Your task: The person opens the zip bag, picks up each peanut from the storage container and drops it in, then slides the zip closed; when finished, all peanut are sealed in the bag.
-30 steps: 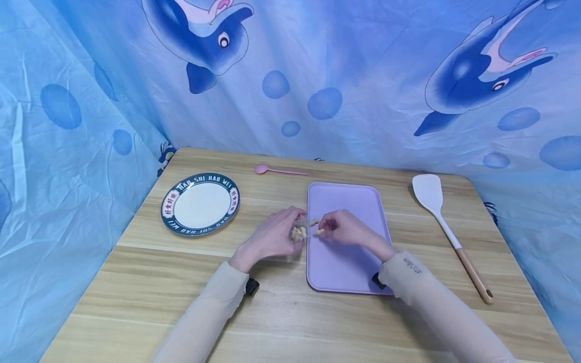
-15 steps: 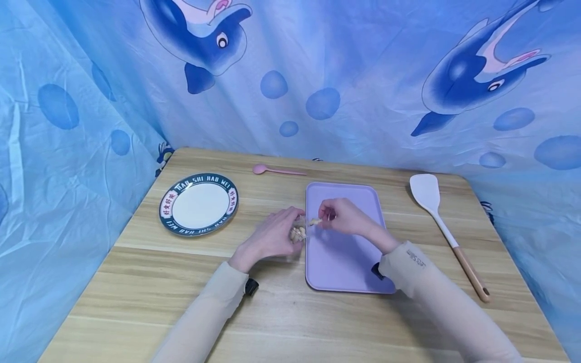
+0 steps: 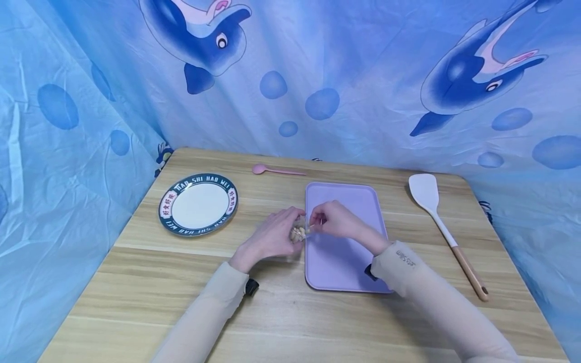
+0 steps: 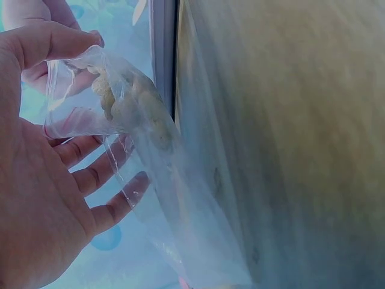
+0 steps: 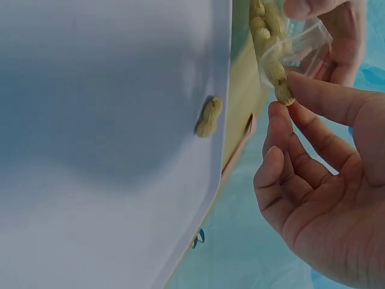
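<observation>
My left hand [image 3: 275,235] holds the mouth of a clear zip bag [image 4: 192,223] at the left edge of a purple tray [image 3: 346,264]. Several unshelled peanuts [image 4: 111,96] show through the plastic. At the bag's opening, the thumb and forefinger of my right hand [image 3: 339,221] pinch a peanut [image 5: 283,91], its upper part still inside the plastic. Another peanut [image 5: 209,117] lies on the tray near its rim in the right wrist view; the right hand hides it in the head view.
A white plate [image 3: 200,205] with a dark green patterned rim is on the left of the wooden table [image 3: 150,297]. At the back lies a pink spoon [image 3: 260,169]. Right of the tray is a white spatula [image 3: 431,199] with a wooden handle. A blue dolphin curtain [image 3: 363,60] surrounds the table.
The right hand has risen a little, then moved left to the bag's mouth, where it pinches a peanut. The left hand and bag have stayed in place.
</observation>
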The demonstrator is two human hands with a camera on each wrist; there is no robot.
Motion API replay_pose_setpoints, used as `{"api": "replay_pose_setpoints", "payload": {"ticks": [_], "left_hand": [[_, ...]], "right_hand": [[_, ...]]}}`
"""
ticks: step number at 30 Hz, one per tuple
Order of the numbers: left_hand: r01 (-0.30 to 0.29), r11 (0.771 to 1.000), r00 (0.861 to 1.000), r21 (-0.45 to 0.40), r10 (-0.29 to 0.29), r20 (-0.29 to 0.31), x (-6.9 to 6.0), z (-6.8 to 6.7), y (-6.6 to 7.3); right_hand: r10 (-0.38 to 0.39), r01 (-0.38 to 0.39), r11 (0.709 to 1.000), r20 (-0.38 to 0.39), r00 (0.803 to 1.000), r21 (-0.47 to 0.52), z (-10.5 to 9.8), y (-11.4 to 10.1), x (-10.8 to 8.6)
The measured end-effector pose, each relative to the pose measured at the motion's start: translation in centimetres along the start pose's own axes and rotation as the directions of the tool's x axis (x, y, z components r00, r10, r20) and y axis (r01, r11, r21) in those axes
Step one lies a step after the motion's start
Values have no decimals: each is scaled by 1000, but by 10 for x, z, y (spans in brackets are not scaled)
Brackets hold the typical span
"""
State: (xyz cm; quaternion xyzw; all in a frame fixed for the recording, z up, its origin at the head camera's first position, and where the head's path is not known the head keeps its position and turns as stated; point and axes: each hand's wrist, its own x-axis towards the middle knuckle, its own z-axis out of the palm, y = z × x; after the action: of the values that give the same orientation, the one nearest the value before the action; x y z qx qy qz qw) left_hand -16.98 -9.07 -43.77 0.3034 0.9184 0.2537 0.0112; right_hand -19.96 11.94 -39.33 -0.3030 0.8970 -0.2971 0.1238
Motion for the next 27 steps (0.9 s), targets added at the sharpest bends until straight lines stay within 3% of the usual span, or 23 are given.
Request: {"api": "replay_pose_setpoints", "payload": {"ticks": [20, 27], "left_hand": [[5, 999, 1000, -43, -4, 17, -1, -1, 0], [-4, 999, 1000, -35, 4, 8, -1, 0, -1]], "right_hand": [[45, -44, 998, -17, 999, 47, 17, -5, 2], [17, -16, 1000, -28, 999, 25, 19, -4, 2]]}}
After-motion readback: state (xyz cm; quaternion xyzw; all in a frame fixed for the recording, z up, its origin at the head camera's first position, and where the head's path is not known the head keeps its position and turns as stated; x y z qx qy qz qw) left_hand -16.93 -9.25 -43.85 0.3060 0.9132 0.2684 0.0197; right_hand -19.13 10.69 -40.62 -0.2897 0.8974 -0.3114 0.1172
